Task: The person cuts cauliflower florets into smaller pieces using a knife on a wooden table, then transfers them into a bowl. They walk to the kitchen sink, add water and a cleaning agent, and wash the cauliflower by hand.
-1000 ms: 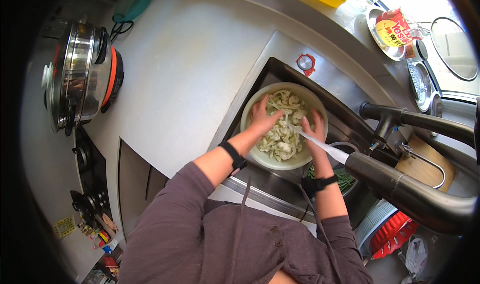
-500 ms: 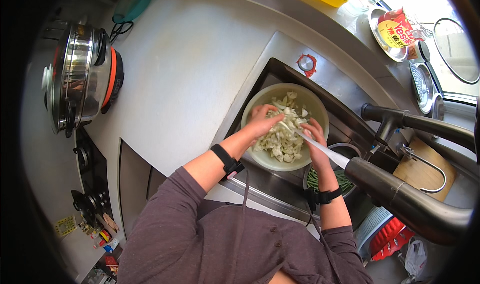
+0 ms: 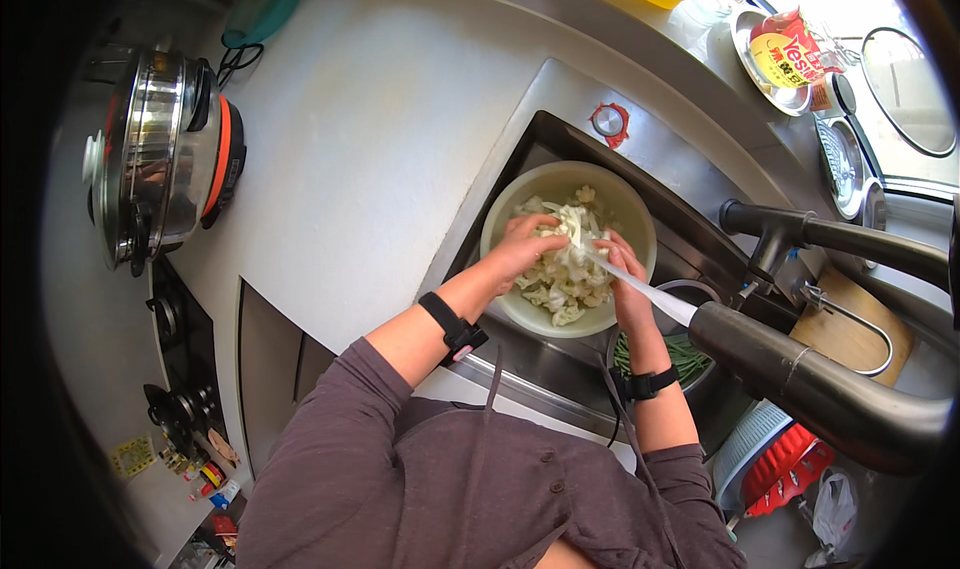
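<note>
A pale cream bowl (image 3: 497, 209) of cut cauliflower (image 3: 565, 294) sits in the dark steel sink. Water runs in a white stream from the tap (image 3: 760, 354) onto the florets. My left hand (image 3: 520, 249) reaches over the bowl's left side, its fingers curled into the cauliflower. From the right, my right hand (image 3: 627, 274) curls around the heap, beside the stream. Between both hands the florets are gathered into a mound. Some fingertips are hidden among the pieces.
Green beans (image 3: 670, 357) lie in a round container right of the bowl, partly under my right forearm. A wooden board (image 3: 850, 331) stands behind the tap. A lidded steel pot (image 3: 165, 159) is on the left; a metal plate (image 3: 748, 54) rests at the window.
My hands have drawn slightly closer together, and the cauliflower between them is heaped higher. The water now strikes this mound. The bowl has barely shifted in the picture.
</note>
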Demonstrator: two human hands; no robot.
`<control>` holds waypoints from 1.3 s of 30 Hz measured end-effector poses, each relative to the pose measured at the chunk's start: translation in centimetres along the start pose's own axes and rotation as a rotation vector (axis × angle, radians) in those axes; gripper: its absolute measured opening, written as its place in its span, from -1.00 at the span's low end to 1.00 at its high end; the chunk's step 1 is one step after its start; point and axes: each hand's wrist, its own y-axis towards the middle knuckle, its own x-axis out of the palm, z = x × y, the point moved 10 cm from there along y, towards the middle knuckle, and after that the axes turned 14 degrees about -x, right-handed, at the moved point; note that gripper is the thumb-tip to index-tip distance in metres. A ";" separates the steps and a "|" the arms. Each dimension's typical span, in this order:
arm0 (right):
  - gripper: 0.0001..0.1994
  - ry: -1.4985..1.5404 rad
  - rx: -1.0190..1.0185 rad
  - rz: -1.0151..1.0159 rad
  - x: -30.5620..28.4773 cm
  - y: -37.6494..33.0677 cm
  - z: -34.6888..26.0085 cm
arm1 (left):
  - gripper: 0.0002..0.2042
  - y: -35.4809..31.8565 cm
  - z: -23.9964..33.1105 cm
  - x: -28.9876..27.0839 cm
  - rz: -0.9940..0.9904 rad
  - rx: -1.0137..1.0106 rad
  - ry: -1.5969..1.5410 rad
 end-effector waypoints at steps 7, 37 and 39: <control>-0.39 0.077 0.332 0.240 2.1 -0.9 6.1 | -0.18 0.5 -0.5 2.0 0.028 -0.142 -0.300; -0.42 -0.127 0.093 0.123 0.5 -1.1 2.7 | -0.24 -1.7 0.4 -1.8 0.454 0.131 0.036; -0.30 0.043 0.251 0.131 2.4 -0.7 5.1 | -0.17 0.1 -0.4 -0.5 0.418 0.009 0.039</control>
